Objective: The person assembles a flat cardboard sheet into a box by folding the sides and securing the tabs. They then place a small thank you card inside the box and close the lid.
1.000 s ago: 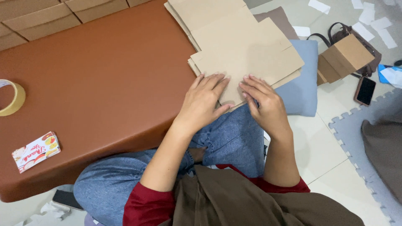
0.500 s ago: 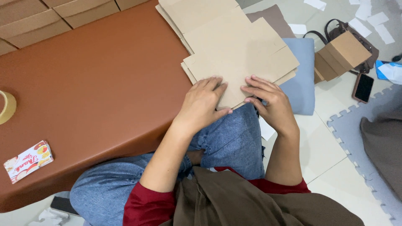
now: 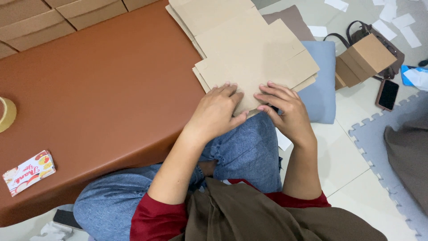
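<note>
Bright, even indoor light with soft shadows under the cardboard sheets [image 3: 249,53]. A faint sheen lies on the brown desk [image 3: 102,89]. Focus is sharp throughout.

Both hands have slid up the flat tan cardboard sheet [image 3: 256,58]: the left hand [image 3: 217,111] now lies flatter, the right hand [image 3: 285,109] pressing its near edge.

A brown padded table [image 3: 98,89] stands over pale floor tiles [image 3: 339,156] and grey foam mats [image 3: 379,138].
</note>
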